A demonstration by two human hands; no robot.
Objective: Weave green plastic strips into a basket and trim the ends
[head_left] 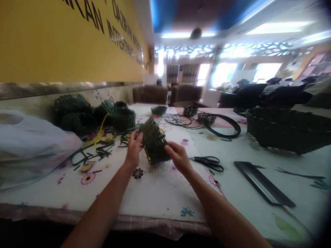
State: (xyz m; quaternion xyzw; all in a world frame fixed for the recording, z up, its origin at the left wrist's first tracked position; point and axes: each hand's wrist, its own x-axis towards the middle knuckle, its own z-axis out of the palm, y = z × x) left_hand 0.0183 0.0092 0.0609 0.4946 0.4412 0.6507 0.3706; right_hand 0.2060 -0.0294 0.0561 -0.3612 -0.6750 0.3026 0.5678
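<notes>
A small dark green woven basket (154, 143) is tilted between my two hands, above the flowered tablecloth (155, 193). My left hand (133, 148) grips its upper left side, thumb on the near face. At its right edge, the fingers of my right hand (178, 155) are closed on the weave. A few yellow bits show at the basket's lower left corner. Scissors (209, 162) with black handles lie just right of my right hand. Left of my left hand are scattered cut green strips (103, 150) and a yellow strip (101, 131).
A white plastic bag (31, 151) fills the left side. Stacked green baskets (121, 115) stand behind the scraps. A large dark basket (287, 129), a coiled strip (234, 129) and a dark, flat tray-like object (263, 182) are on the right. Several people sit in the background.
</notes>
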